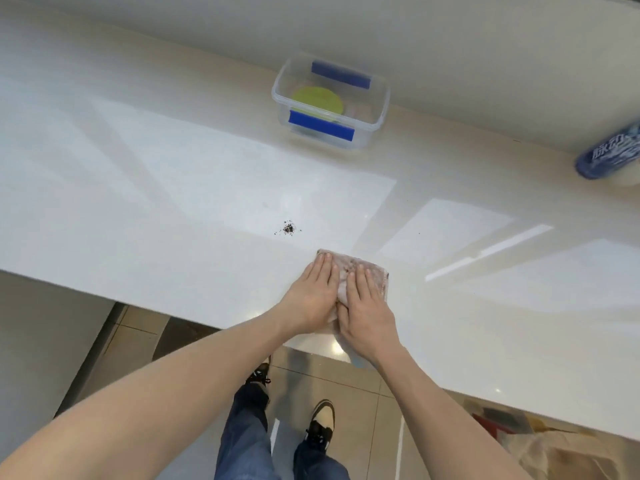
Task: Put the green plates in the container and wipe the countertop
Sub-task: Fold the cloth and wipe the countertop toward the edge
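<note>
Green plates (317,100) lie inside a clear plastic container (379,109) with blue clips, standing at the back of the white countertop (173,209). A pale, soiled cloth (375,271) lies flat near the counter's front edge. My left hand (313,294) and my right hand (363,306) press down on it side by side, fingers flat and pointing away from me. A small pile of dark crumbs (288,229) sits on the counter just beyond and left of the cloth.
A blue-labelled bottle (609,157) lies at the right edge by the wall. The counter's front edge runs diagonally; below it are floor tiles, my legs and shoes (320,422). Plastic-wrapped items (554,448) sit under the counter at lower right.
</note>
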